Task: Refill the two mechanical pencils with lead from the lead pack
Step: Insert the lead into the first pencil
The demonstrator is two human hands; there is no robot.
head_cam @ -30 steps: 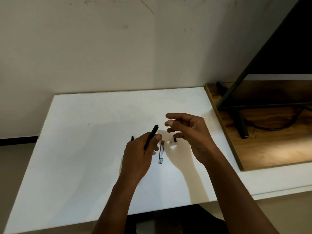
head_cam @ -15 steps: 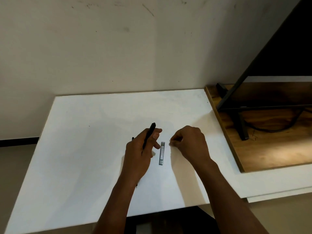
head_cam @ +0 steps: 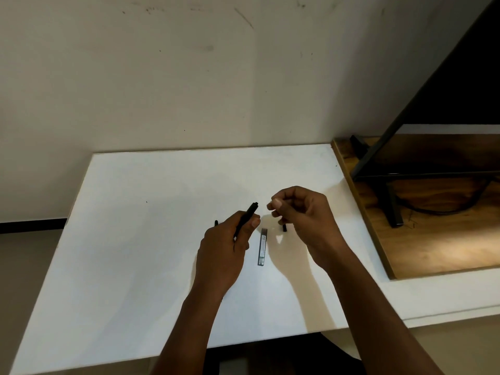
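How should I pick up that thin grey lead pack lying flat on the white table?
Pinch the slim grey rectangular lead pack by its two long edges near the middle, coming straight down from above. It lies flat on the white table, pointing away from you, so nothing can slip underneath. The left hand and right hand sit on either side, leaving its top clear.

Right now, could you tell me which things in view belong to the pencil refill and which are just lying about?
Part of the job:
- black pencil in the left hand
- lead pack on the white table
- small black piece under the right hand

Lying about:
- wooden board
- black stand
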